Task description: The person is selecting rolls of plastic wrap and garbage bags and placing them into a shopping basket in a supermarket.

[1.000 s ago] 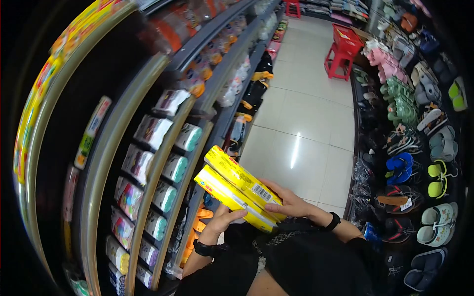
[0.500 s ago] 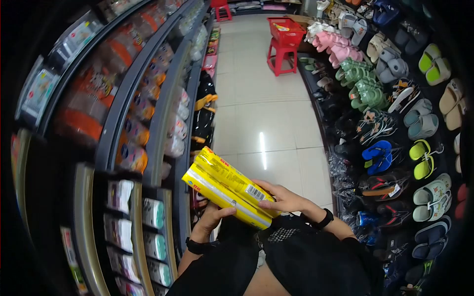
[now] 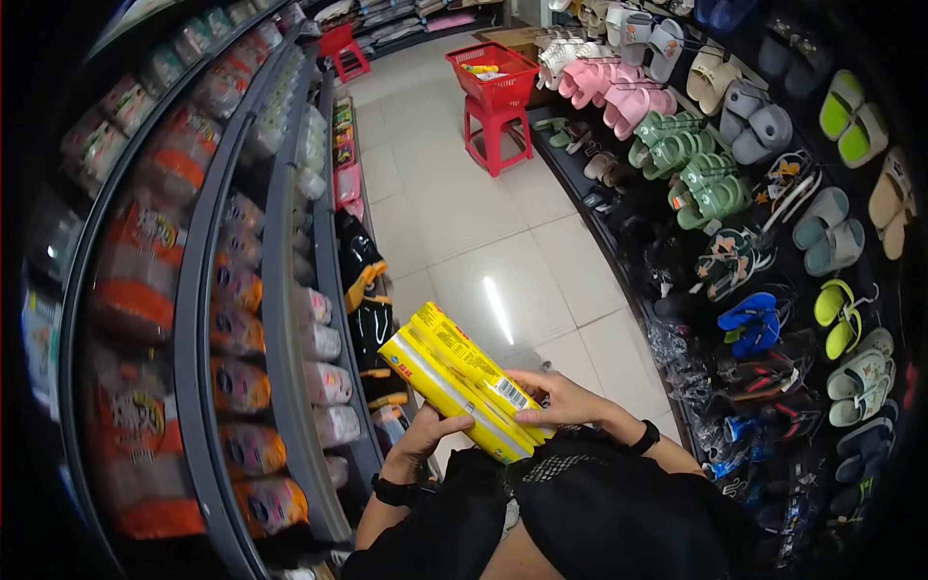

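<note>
Yellow boxes point(image 3: 462, 379), two long ones stacked together, sit tilted in front of the person's chest, held in both hands just as half a second ago. On the left, the shelves point(image 3: 198, 319) now show orange snack bags point(image 3: 145, 280) where white and teal packs filled the view before. The left hand point(image 3: 425, 437) grips the boxes' lower edge from beneath, thumb curled over it. The right hand point(image 3: 563, 401) clasps the near end by the barcode. The red basket point(image 3: 493, 72) on its red stool point(image 3: 495, 130) sits further left in view than before, and the sandals point(image 3: 710, 184) still line the right.
</note>
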A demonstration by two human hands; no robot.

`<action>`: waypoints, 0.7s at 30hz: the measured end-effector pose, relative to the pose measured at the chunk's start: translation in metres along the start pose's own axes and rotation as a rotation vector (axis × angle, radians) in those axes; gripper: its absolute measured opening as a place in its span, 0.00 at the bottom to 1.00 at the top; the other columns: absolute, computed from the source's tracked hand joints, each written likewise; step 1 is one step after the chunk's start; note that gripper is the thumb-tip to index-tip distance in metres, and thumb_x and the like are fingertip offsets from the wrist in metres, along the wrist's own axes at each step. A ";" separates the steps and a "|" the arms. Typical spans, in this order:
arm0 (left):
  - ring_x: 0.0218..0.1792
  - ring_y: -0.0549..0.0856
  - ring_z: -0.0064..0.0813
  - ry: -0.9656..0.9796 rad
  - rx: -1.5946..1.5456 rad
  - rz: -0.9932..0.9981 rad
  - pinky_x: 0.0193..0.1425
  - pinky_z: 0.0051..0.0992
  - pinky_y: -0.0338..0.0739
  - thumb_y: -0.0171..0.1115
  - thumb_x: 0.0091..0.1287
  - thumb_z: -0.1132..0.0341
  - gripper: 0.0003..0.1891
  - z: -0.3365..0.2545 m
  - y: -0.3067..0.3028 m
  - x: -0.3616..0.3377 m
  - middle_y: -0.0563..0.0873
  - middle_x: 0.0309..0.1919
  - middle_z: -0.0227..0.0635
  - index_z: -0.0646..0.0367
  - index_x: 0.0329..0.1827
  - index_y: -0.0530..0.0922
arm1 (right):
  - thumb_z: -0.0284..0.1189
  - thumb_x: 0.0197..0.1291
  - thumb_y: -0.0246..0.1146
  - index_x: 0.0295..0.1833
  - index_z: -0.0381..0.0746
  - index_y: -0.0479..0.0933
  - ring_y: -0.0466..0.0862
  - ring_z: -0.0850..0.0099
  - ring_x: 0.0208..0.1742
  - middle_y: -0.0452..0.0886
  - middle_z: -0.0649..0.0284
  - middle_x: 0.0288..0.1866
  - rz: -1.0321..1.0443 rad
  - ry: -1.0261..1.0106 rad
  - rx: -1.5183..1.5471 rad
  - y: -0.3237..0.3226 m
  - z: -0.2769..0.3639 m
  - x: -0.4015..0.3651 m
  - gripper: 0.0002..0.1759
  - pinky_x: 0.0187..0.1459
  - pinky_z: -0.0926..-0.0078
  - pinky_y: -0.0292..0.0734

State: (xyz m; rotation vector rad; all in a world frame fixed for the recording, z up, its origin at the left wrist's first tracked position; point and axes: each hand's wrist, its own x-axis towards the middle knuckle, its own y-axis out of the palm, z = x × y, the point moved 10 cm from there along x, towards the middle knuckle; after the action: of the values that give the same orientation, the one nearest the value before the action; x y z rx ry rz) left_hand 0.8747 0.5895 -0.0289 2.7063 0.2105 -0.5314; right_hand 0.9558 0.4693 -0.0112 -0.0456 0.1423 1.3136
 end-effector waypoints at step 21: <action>0.57 0.74 0.30 0.027 0.081 0.039 0.62 0.28 0.69 0.74 0.46 0.74 0.40 -0.271 -0.159 0.430 0.73 0.57 0.35 0.60 0.64 0.62 | 0.41 0.56 0.64 0.68 0.36 0.58 0.76 0.71 0.53 0.75 0.54 0.55 0.042 -0.058 -0.137 -0.370 0.087 0.403 0.39 0.54 0.76 0.70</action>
State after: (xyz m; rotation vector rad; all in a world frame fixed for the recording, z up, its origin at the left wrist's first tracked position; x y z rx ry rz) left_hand 1.3260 0.8719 -0.0166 2.7911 0.1457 -0.5017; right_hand 1.4191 0.7718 0.0046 -0.1210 0.0038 1.3639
